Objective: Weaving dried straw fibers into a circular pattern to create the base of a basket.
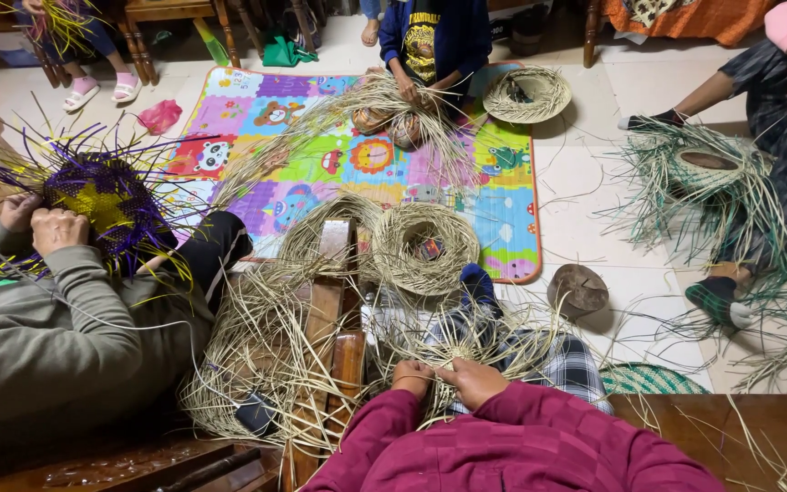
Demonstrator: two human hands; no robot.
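Both hands sit close together over the lap, maroon sleeves down to the wrists: the left hand (412,375) is closed around a few pale straw strands (453,339), and the right hand (474,381) pinches the same bundle just beside it. The strands fan out over the checked trousers (576,363). Ahead lies a round straw weave (424,248) near the bright play mat (357,155). At left, another person's hands work a purple and yellow weave (107,205).

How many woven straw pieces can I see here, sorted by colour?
Natural straw pieces: 5
Green pieces: 2
Purple and yellow piece: 1
Total: 8
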